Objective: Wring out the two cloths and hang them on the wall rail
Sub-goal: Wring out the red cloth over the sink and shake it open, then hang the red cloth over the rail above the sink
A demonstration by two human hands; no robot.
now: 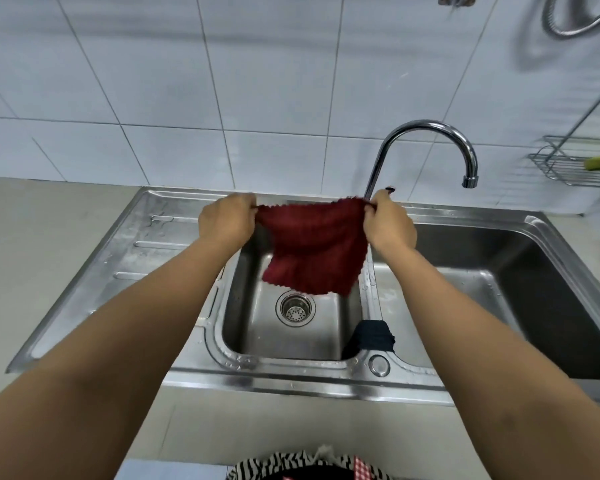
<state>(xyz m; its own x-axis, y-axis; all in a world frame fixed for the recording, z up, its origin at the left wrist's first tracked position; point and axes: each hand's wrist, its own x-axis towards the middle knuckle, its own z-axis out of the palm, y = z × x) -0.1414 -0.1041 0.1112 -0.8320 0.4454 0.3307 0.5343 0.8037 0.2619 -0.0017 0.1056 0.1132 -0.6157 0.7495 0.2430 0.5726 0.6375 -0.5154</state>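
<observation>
A dark red cloth (314, 245) hangs spread out above the small left basin of the steel sink (174, 271). My left hand (226, 221) pinches its top left corner and my right hand (388, 223) pinches its top right corner. The cloth's lower edge dangles just above the drain (295, 309). A second cloth, dark blue (371, 337), lies draped over the divider between the two basins, near the front rim. No wall rail shows clearly in view.
A curved chrome tap (426, 131) arches behind my right hand, spout over the large right basin (534, 306). A wire rack (575, 164) holding something yellow-green hangs on the tiled wall at right. A drainboard (125, 258) lies left. A metal hose (575, 19) loops at top right.
</observation>
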